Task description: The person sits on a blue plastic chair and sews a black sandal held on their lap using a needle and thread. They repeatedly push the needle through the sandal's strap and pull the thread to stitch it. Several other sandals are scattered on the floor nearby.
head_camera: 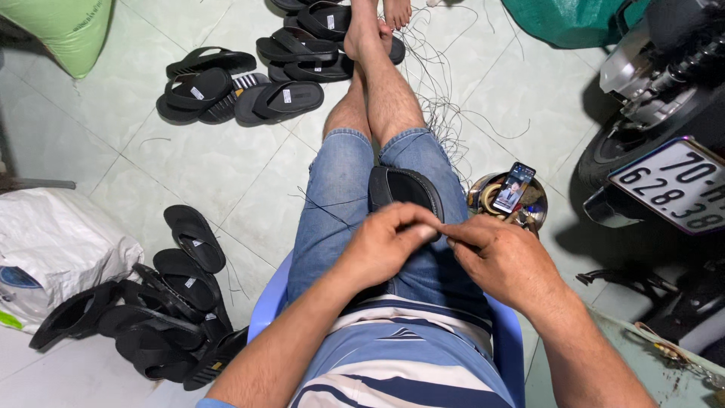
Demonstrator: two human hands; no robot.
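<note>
Left hand point(389, 242) and right hand point(498, 257) meet fingertip to fingertip just below the sandal point(404, 189) on the lap. Each grip pinched narrow; thread between them too fine to confirm. Phone point(513, 187) right of sandal.

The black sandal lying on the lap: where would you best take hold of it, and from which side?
Probably by the black sandal's far rounded end, coming from above on the knee side. That end lies bare on the thigh, while the near end is hidden under the left hand and right hand, whose fingers meet there.
</note>
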